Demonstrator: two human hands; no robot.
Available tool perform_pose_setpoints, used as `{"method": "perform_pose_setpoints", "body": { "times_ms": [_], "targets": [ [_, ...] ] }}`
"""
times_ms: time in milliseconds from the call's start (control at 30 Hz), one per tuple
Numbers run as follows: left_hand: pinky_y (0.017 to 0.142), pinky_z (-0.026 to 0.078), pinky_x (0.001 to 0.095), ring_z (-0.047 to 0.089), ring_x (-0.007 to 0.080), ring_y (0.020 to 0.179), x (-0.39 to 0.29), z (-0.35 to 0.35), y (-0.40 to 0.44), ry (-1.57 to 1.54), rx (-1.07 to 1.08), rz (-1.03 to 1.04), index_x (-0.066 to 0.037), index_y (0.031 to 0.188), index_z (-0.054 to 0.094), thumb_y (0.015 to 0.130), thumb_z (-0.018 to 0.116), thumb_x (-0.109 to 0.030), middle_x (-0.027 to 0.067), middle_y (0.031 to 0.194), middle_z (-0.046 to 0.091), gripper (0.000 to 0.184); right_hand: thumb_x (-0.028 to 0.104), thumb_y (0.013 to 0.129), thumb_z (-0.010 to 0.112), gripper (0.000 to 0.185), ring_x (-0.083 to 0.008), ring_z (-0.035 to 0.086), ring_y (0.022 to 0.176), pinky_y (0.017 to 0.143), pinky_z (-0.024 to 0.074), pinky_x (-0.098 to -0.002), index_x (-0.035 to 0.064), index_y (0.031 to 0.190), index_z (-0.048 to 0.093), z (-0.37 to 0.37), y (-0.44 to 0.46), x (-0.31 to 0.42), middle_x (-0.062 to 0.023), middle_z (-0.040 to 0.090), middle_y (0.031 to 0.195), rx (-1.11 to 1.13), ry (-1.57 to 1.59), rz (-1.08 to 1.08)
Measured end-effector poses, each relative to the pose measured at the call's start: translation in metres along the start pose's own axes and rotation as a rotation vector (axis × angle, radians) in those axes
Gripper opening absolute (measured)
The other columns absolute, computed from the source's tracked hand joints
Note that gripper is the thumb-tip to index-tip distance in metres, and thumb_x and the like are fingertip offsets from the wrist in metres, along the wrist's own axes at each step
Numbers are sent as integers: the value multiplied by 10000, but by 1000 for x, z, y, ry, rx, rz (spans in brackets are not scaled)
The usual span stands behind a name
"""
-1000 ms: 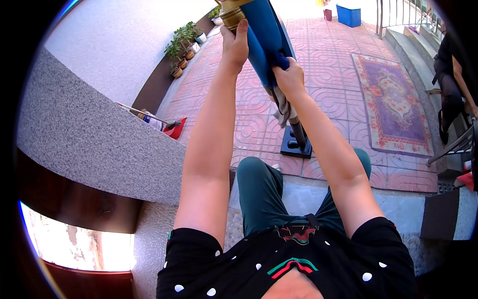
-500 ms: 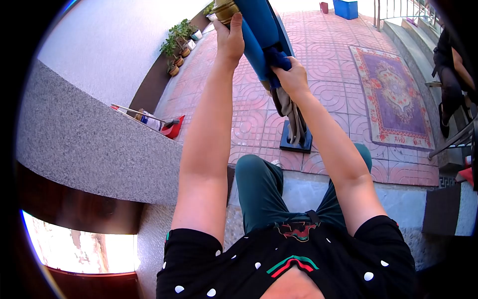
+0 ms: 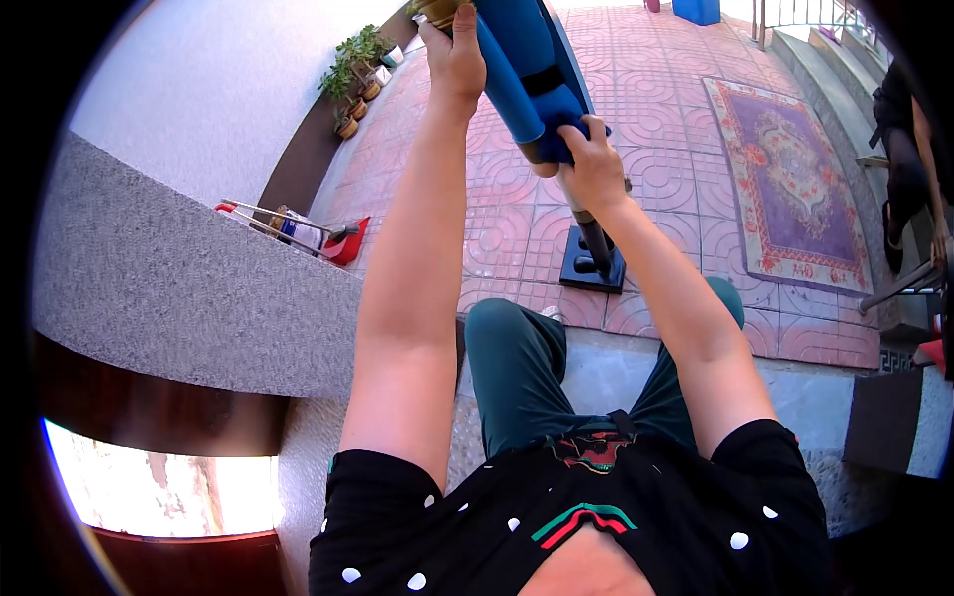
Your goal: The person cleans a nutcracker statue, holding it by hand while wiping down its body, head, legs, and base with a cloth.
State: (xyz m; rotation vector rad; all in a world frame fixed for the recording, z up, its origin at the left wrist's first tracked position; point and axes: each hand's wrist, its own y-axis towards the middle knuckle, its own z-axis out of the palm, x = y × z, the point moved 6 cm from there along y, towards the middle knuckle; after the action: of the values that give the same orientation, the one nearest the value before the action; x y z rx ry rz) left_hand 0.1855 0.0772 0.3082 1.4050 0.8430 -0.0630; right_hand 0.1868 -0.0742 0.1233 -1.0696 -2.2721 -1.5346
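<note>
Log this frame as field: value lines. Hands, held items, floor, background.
Left hand: holding the gold-coloured part near the top edge
Right hand: fingers curled on what looks like dark blue cloth, against the blue device
Device: tilted, upper end out of frame; exact type unclear
Below device: black base on pink tiles
Floor, right: patterned rug
Background, left: potted plants, red dustpan
Right edge: another person, partly visible

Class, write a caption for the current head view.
Left hand gripping a blue tubular device, right hand holding dark blue cloth, above pink patterned paving.
</note>
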Motion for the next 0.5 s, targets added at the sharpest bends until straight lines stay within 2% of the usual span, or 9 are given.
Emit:
{"method": "perform_pose_setpoints", "body": {
  "times_ms": [67, 100, 167, 200, 267, 333, 367, 467, 500],
  "targets": [
    [873, 413, 297, 504, 161, 967, 0, -1, -4, 21, -47, -40, -15, 1231, 490, 1010, 508, -294, 41, 1062, 558, 356, 4, 711, 643, 456, -415, 626, 959, 823, 538, -461, 151, 1141, 612, 15, -33, -30, -172, 527, 1210, 226, -27, 136],
    [845, 413, 286, 502, 147, 935, -5, 2, -5, 22, -48, -10, -16, 1203, 506, 1010, 506, -295, 30, 1029, 555, 339, 4, 711, 643, 456, -415, 626, 959, 823, 538, -461, 151, 1141, 612, 13, -50, -41, -172, 527, 1210, 224, -23, 145],
    [823, 412, 280, 497, 137, 911, -5, 6, -4, -13, 11, -14, -17, 1188, 513, 1009, 507, -301, 21, 1005, 550, 335, 6, 731, 631, 439, -407, 601, 1020, 866, 521, -446, 142, 1148, 611, 18, -69, -64, -181, 538, 1187, 366, 70, 351],
    [802, 410, 274, 493, 127, 887, -5, 9, -2, -49, 52, -20, -18, 1173, 519, 1008, 509, -306, 12, 980, 546, 332, 6, 731, 631, 439, -407, 601, 1020, 866, 521, -446, 142, 1148, 611, 17, -58, -63, -181, 538, 1187, 355, 69, 345],
    [771, 402, 260, 479, 109, 854, -9, 11, -6, -20, 14, 46, -20, 1148, 531, 1008, 507, -301, -3, 937, 535, 314, 12, 750, 624, 440, -394, 578, 1058, 899, 507, -424, 147, 1168, 606, -8, -36, -43, -185, 548, 1163, 64, 268, 316],
    [759, 405, 265, 478, 110, 840, -3, 5, -4, 81, -67, 50, -17, 1142, 535, 1009, 501, -295, -2, 930, 537, 310, 29, 751, 643, 476, -384, 588, 1027, 885, 517, -416, 171, 1203, 591, -37, 6, -5, -168, 556, 1140, -95, 306, 181],
    [737, 411, 275, 479, 117, 816, -6, 7, -3, 68, 7, 107, -6, 1133, 535, 1009, 496, -312, 5, 912, 540, 332, 37, 750, 653, 488, -383, 600, 1006, 869, 526, -418, 180, 1212, 586, -45, 23, 8, -160, 557, 1135, -192, 308, 97],
    [714, 418, 297, 483, 121, 790, -1, 4, -6, 173, -176, 234, 7, 1120, 532, 1010, 491, -336, 9, 898, 541, 362, 81, 740, 687, 450, -375, 658, 875, 775, 558, -439, 180, 1173, 609, -43, 54, 33, -158, 551, 1144, -259, 75, -60],
    [714, 418, 297, 483, 121, 790, 0, 3, -5, 177, -167, 233, 7, 1120, 532, 1010, 491, -336, 9, 898, 541, 362, 81, 740, 687, 450, -375, 658, 875, 775, 558, -439, 180, 1173, 609, -38, 52, 28, -158, 551, 1144, -261, 79, -52]
  ]
}}
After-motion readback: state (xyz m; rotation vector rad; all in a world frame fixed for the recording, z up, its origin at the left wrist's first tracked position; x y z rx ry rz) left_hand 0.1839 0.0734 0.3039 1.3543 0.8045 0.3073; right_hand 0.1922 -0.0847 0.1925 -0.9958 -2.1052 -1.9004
